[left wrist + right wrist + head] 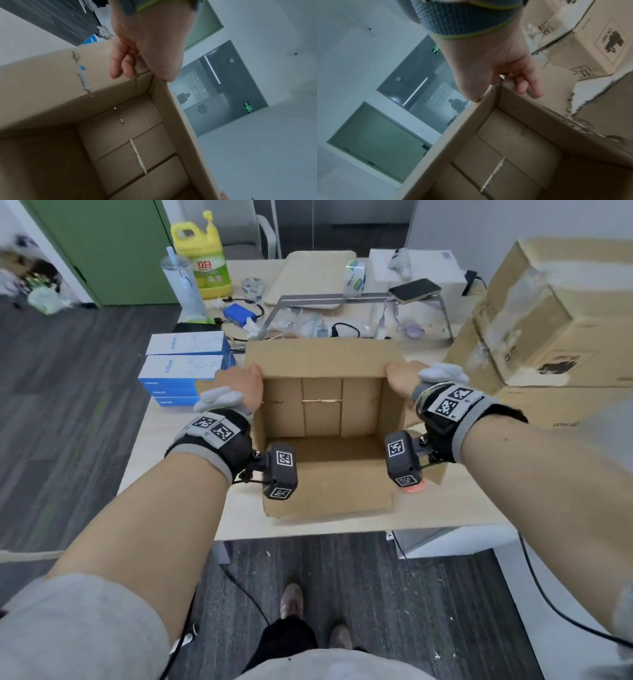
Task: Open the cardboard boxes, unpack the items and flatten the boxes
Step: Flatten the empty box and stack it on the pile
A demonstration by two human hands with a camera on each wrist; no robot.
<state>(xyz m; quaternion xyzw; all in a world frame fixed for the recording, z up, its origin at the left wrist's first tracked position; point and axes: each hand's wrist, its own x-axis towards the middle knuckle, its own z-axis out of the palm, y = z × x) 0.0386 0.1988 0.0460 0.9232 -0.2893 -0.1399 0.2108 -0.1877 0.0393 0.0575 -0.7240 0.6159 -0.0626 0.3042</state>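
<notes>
An open, empty cardboard box [322,409] lies on the light wooden table [191,474], its opening tilted up toward me and its taped bottom seam showing inside. My left hand [245,385] grips the upper left corner of the box. In the left wrist view, the left hand [145,47] has its fingers [120,67] curled over the outside of the box wall [51,81]. My right hand [402,380] grips the upper right corner. In the right wrist view, the right hand [496,65] has its fingers [529,86] over the rim of the box [513,142].
A stack of blue and white cartons [185,364] sits just left of the box. Behind it are a metal stand holding a phone [414,289], a yellow detergent jug [205,258], cables and a tape roll [252,288]. Large sealed cardboard boxes [555,313] stand at the right.
</notes>
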